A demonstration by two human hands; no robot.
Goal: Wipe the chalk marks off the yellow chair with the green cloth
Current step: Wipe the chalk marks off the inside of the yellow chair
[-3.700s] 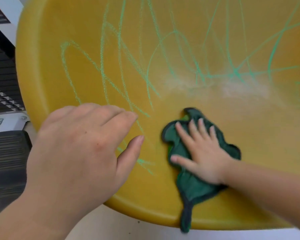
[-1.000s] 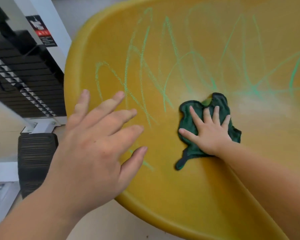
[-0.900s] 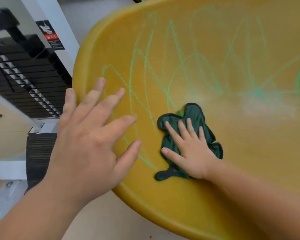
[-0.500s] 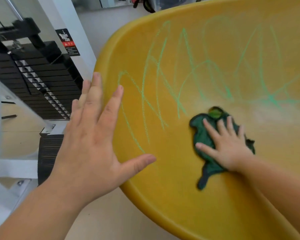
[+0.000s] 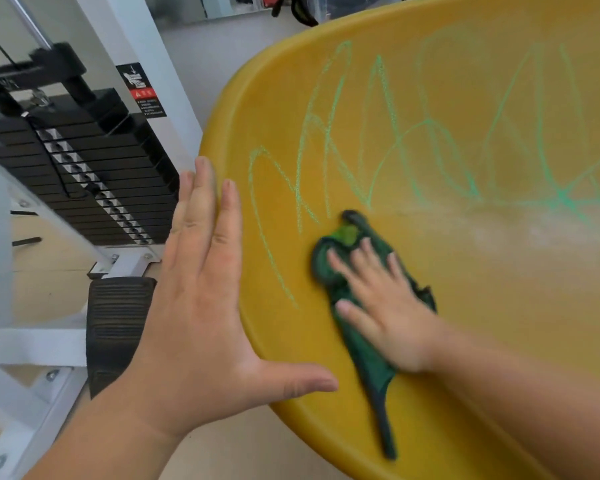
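Head view: yellow chair point(image 5: 465, 323) fills the right of frame, its curved surface scrawled with green chalk marks point(image 5: 378, 140); a pale smeared band runs to the right of the cloth. Green cloth point(image 5: 357, 327) lies crumpled on the chair below the scribbles, one thin tail trailing toward the near rim. Right hand point(image 5: 385, 306) lies flat on the cloth, fingers spread and straight, pressing it to the surface. Left hand point(image 5: 201, 299) flat, fingers together and straight, thumb stuck out wide, at the chair's left rim; actual contact cannot be told. Black weight stack point(image 5: 84, 168) in a white frame stands at left.
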